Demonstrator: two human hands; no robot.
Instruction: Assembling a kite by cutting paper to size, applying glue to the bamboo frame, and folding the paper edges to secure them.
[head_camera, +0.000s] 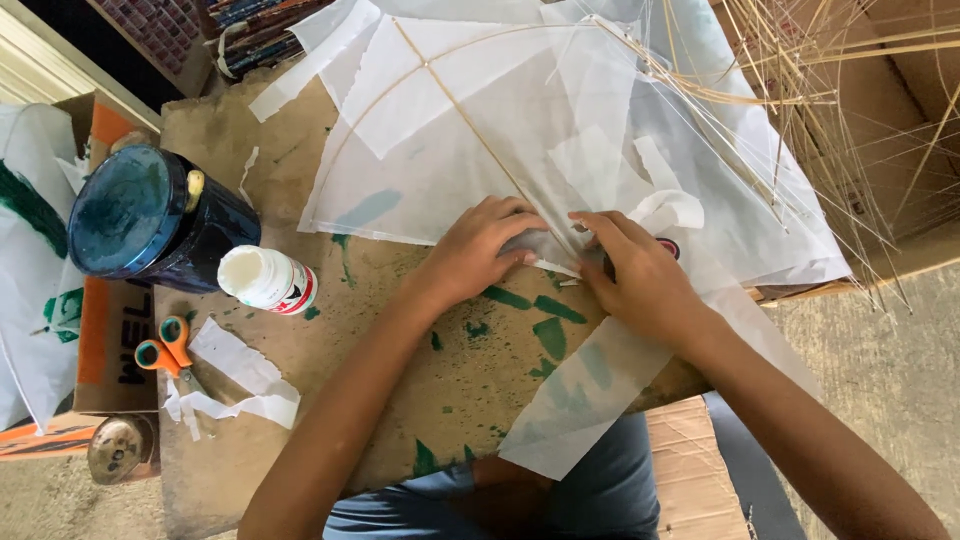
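Green-stained cardboard (300, 380) serves as the work surface, with a dark blue jar (150, 215), a white glue bottle (268, 280), orange-handled scissors (168, 345) and torn paper strips (240, 375) lying at its left. At centre the white paper kite (450, 150) already has its bamboo spine (470, 125) and bowed cross stick laid on. Its lower tip looks unfinished: the left hand (478, 252) presses it flat with spread fingers, while the right hand (640, 280) pinches a fold of paper beside it.
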